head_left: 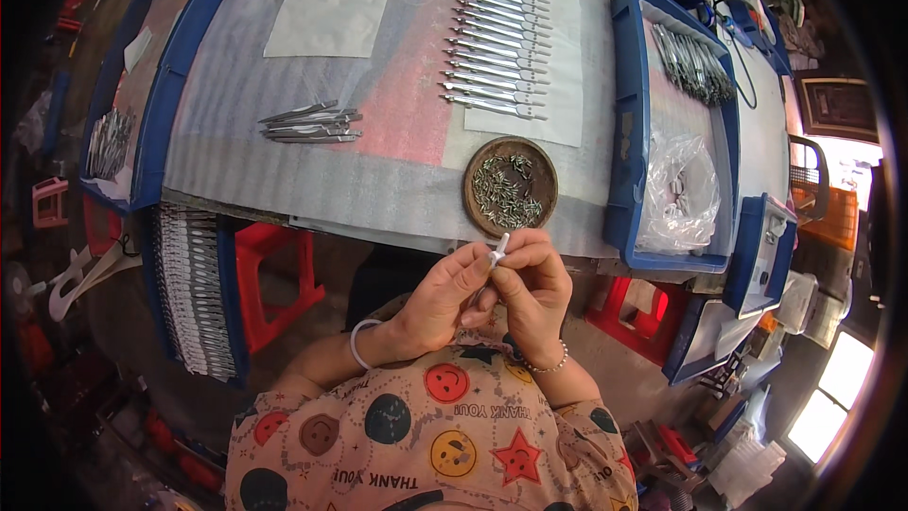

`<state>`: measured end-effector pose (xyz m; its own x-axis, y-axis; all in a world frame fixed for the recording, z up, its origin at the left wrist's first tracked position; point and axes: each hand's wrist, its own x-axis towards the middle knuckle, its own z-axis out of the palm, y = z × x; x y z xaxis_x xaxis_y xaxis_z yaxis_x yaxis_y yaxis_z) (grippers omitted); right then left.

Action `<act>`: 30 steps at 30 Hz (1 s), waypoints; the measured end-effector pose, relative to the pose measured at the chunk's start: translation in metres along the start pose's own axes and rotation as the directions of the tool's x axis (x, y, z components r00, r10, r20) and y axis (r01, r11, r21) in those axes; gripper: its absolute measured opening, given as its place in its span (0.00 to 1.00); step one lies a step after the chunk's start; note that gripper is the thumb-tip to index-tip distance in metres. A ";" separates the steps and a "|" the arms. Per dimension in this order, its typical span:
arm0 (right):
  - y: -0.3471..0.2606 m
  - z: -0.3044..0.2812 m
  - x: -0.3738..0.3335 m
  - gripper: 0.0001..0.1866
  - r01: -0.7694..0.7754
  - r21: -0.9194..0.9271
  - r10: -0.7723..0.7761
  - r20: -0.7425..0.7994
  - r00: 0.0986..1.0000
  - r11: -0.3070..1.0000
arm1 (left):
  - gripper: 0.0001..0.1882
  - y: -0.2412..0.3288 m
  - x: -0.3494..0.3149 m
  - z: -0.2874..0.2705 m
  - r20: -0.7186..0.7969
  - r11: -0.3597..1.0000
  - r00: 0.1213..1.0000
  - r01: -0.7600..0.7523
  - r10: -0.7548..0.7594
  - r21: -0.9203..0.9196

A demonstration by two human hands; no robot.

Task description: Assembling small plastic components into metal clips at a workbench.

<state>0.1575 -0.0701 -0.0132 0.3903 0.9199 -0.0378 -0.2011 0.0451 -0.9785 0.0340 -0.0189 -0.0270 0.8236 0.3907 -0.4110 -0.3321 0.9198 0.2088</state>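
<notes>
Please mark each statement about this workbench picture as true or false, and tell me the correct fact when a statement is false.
1. Both hands hold one small metal piece together. True: the left hand and the right hand pinch the small metal piece between their fingertips.
2. The round brown dish is empty. False: the round brown dish holds many small metal pins.
3. A row of metal parts lies on a white sheet at the far side of the table. True: the row of metal parts lies in a neat line there.
4. The clear plastic bag lies on the floor. False: the clear plastic bag lies inside the blue tray on the person's right.
</notes>
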 end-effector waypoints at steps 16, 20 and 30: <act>-0.015 -0.017 0.008 0.12 -0.330 0.046 0.299 0.319 0.899 0.943 | 0.14 -0.003 -0.008 -0.001 0.081 0.999 0.997 0.002 -0.006 0.053; -0.012 -0.017 0.004 0.11 -0.230 0.031 0.211 0.297 0.931 0.973 | 0.15 -0.005 -0.008 0.001 0.105 0.995 0.994 -0.003 -0.007 0.098; -0.031 -0.008 0.003 0.13 -0.572 0.089 0.546 0.211 0.811 0.816 | 0.15 -0.007 -0.008 0.005 0.085 0.993 0.993 0.087 -0.080 -0.084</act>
<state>0.1724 -0.0718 0.0152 0.0174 0.8528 -0.5220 -0.4668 -0.4548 -0.7585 0.0314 -0.0284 -0.0209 0.8836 0.3111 -0.3498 -0.2961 0.9502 0.0971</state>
